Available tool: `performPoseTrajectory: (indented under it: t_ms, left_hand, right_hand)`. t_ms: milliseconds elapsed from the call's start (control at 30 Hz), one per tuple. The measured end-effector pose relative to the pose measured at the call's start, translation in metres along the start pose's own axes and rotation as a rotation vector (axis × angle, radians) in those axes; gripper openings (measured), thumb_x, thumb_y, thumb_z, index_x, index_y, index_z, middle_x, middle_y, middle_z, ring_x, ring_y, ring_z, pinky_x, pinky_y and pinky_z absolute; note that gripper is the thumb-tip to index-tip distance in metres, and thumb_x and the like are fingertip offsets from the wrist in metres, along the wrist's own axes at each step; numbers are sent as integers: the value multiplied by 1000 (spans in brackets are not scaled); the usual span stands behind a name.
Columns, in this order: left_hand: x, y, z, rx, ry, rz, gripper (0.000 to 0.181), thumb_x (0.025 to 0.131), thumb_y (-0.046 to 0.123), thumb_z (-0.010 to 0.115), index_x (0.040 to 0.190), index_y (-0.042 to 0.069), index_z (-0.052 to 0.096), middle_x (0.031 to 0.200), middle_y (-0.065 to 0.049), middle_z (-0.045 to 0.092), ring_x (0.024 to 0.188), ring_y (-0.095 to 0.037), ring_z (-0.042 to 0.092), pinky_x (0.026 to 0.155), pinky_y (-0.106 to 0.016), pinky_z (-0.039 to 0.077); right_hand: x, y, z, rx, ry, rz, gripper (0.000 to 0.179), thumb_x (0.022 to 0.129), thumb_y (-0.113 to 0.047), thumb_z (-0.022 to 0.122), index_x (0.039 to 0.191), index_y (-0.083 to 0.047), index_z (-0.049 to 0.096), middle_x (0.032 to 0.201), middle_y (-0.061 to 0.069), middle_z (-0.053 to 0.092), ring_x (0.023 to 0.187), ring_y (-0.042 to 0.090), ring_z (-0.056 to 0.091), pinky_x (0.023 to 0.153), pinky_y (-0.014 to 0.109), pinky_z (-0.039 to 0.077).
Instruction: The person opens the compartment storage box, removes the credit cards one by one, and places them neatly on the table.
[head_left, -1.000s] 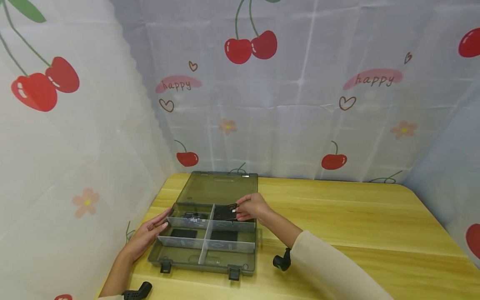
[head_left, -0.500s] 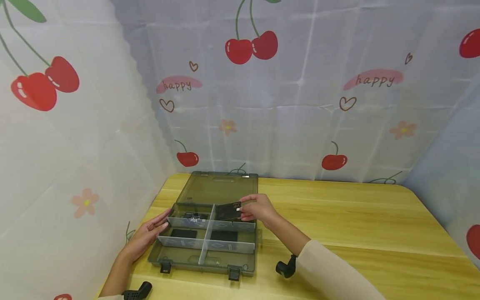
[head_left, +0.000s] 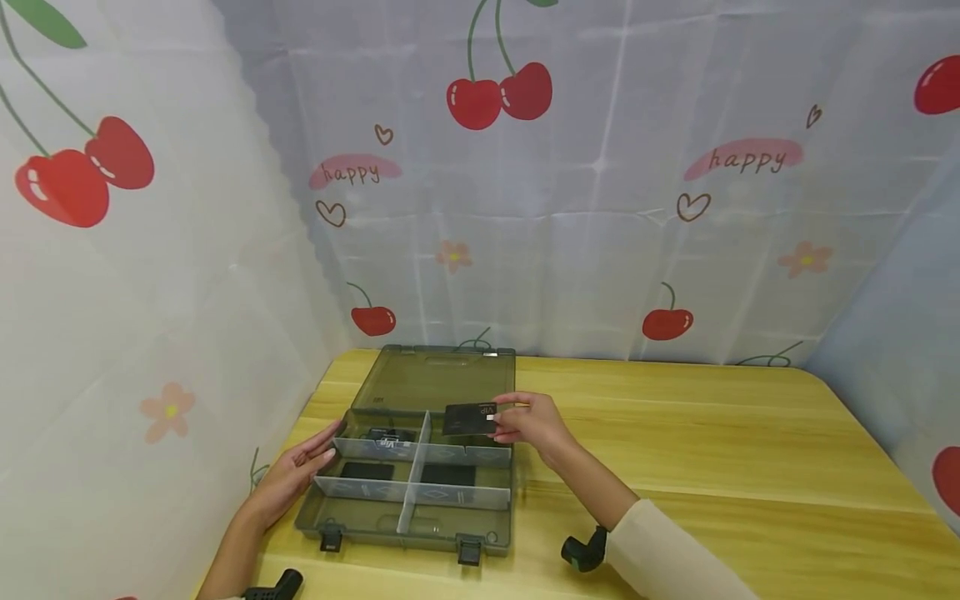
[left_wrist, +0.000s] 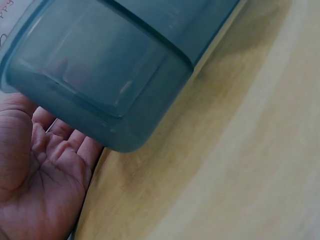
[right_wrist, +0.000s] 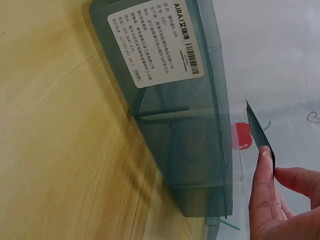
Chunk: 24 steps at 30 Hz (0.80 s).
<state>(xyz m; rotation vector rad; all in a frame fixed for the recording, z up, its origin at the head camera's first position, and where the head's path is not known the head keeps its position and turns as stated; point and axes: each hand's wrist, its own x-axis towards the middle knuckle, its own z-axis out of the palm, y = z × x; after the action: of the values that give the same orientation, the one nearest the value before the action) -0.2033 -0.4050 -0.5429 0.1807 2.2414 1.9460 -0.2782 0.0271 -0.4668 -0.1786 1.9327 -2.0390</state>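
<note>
A smoky translucent divided box (head_left: 360, 540) lies on the table with its lid (head_left: 438, 379) folded back. My right hand (head_left: 538, 427) pinches a black card (head_left: 465, 419) marked "VIP" by its right end, above the back right compartment. In the right wrist view the card (right_wrist: 259, 132) appears nearly edge-on between thumb and fingers. My left hand (head_left: 288, 477) rests against the box's left side, fingers extended; its palm faces the wrist camera. A dark card (head_left: 390, 437) with "Vip" lettering lies in the back left compartment. Dark flat pieces (head_left: 367, 472) lie in both middle compartments.
Two black latches (head_left: 469, 550) hang at the box's front edge. A white printed label (right_wrist: 157, 42) is on the box's right side. The wooden table (head_left: 675, 433) extends to the right. Cherry-patterned sheets (head_left: 562, 250) stand behind and beside the table.
My right hand has lifted the card up and to the right, off the back right compartment. My left hand stays at the box's left side.
</note>
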Motion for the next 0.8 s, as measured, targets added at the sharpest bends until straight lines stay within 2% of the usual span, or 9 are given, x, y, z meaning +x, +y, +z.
performPoseTrajectory:
  t_ms: [233,400,633,800]
  left_hand:
    - [0,2,-1,-4,5,-11,61,108,20,51,163,15,25,169,-10,10,153,-35,3,115,-68,1]
    - [0,-1,-2,-15,11,-21,61,108,20,52,163,15,26,169,-10,11,153,-35,4,117,-64,3]
    - [-1,-4,-2,-25,8,-17,60,108,19,52,163,15,27,169,-10,13,153,-35,4,117,-63,3]
    - [-1,-2,-2,-20,-1,-8,61,108,20,51,163,15,26,169,-11,11,153,-36,3,117,-65,2]
  right_hand:
    - [-8,-2,-12,21,18,-24,37,94,4,66,131,8,62,96,21,75,72,24,74,71,37,62]
    - [-13,2,-22,38,44,-23,38,93,5,65,131,7,63,93,18,75,71,23,74,72,38,62]
    - [-15,8,-36,50,59,-42,38,93,7,63,130,9,62,96,20,75,75,29,75,76,45,61]
    - [-15,7,-43,58,97,-34,35,92,7,65,126,6,66,89,18,75,73,29,75,74,43,62]
